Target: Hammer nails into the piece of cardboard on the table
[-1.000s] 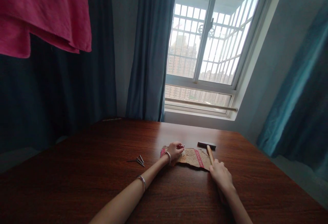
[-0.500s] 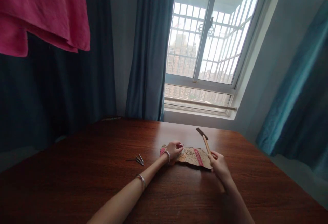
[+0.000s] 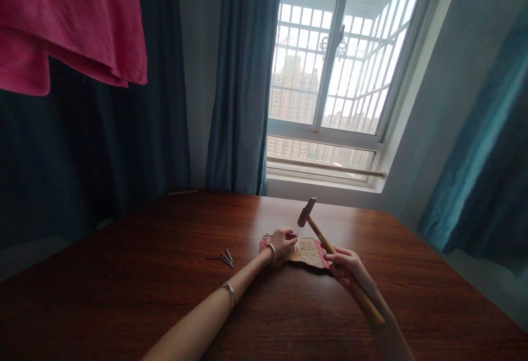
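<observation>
My right hand [image 3: 345, 264] is wrapped round the wooden handle of a hammer [image 3: 324, 240]; its metal head is raised just beyond and to the right of my other hand. My left hand [image 3: 282, 241], with a bracelet at the wrist, is closed in a pinch over a flat tan piece of board [image 3: 310, 251]. Between its fingertips is something small and thin that looks like a nail [image 3: 296, 235], mostly hidden. Dark dots and pink bands cover the board, whose edges are ragged. To the left, several loose nails [image 3: 226, 258] lie together.
Everything rests on a brown wooden table [image 3: 136, 289]. A barred window [image 3: 325, 75] stands behind it, with blue curtains [image 3: 237, 86] beside it. Pink cloth [image 3: 82, 25] hangs at the upper left.
The hammer's head has swung leftward, closer to my left hand, and its handle now shows below my right hand. My left hand keeps its pinch over the board.
</observation>
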The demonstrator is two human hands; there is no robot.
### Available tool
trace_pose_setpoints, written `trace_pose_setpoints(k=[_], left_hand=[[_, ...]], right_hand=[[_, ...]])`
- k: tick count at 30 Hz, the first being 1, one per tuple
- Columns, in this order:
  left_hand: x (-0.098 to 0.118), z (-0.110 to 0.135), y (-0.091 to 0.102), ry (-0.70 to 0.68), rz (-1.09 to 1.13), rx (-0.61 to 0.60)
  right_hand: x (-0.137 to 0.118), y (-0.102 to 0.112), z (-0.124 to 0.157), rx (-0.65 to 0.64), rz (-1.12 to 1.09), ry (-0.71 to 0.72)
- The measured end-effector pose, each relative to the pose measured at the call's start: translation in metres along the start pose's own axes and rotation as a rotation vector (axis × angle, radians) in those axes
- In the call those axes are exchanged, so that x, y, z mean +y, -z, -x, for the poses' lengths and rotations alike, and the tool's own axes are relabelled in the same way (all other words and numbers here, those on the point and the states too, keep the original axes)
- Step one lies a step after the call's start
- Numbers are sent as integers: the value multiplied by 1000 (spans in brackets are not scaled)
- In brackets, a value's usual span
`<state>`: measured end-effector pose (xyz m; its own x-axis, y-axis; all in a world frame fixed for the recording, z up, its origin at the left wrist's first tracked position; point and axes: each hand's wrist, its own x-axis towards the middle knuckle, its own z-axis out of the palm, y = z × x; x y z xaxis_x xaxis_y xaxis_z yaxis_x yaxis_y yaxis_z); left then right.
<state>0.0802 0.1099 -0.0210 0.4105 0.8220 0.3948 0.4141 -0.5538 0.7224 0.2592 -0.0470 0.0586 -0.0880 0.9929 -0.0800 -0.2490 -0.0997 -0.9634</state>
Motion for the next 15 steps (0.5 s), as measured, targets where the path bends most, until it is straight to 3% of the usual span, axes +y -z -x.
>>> trace_pose_setpoints(k=[15], left_hand=[[5, 1, 0, 30, 11, -14]], right_hand=[[9, -2, 17, -19, 106, -49]])
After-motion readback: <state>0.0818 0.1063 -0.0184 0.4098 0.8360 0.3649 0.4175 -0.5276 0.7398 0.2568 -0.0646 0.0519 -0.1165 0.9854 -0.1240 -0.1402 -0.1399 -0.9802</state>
